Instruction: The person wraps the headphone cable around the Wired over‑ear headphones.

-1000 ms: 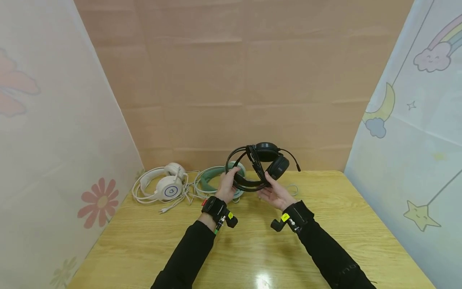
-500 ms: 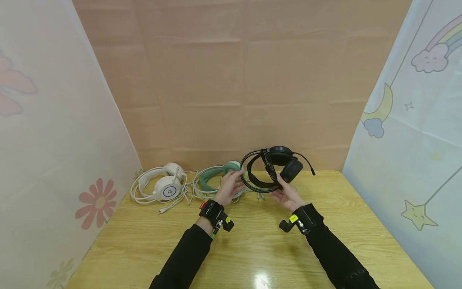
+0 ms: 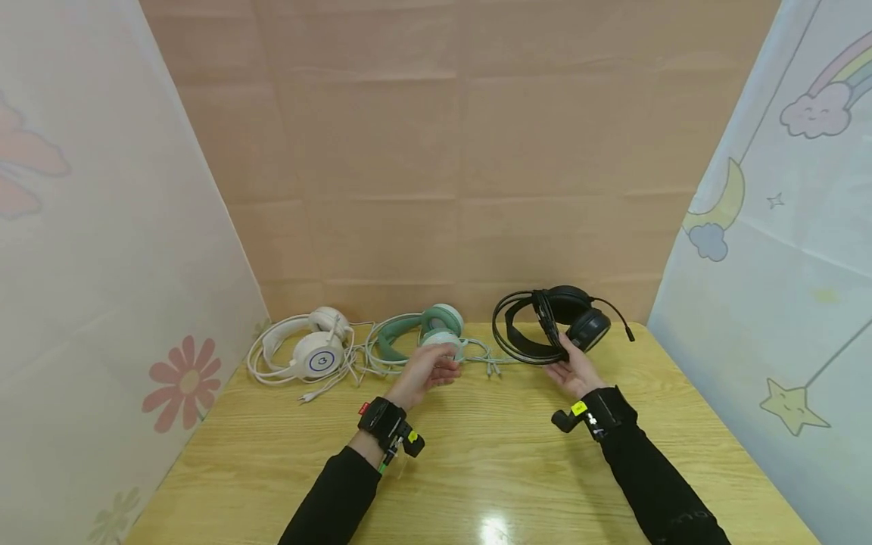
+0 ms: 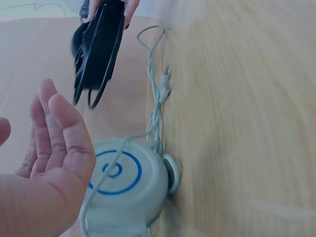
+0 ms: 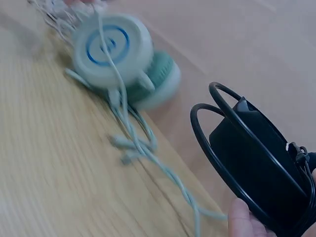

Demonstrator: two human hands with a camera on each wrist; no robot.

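Observation:
My right hand [image 3: 574, 371] grips a black headset [image 3: 523, 352] by the near side of its band, where a bundled cable is tied. The headset's boom microphone [image 3: 621, 322] points to the right, and its wire hoops [image 5: 237, 143] show large in the right wrist view. My left hand [image 3: 425, 372] holds nothing, its fingers loosely bent just in front of the green headphones [image 3: 395, 333]. In the left wrist view their pale ear cup [image 4: 128, 182], marked with blue rings, lies beyond the palm.
White headphones [image 3: 316, 356] lie at the left end of the row with their white cable [image 3: 327, 387] loose in front. The green pair's cable [image 3: 487, 356] trails right along the wooden table [image 3: 477, 446]. A brown backdrop [image 3: 450, 189] stands behind the row.
The left hand has let go of the black headset and moved slightly left and nearer. The right hand has carried the headset to the right and lower, uncovering the green headphones.

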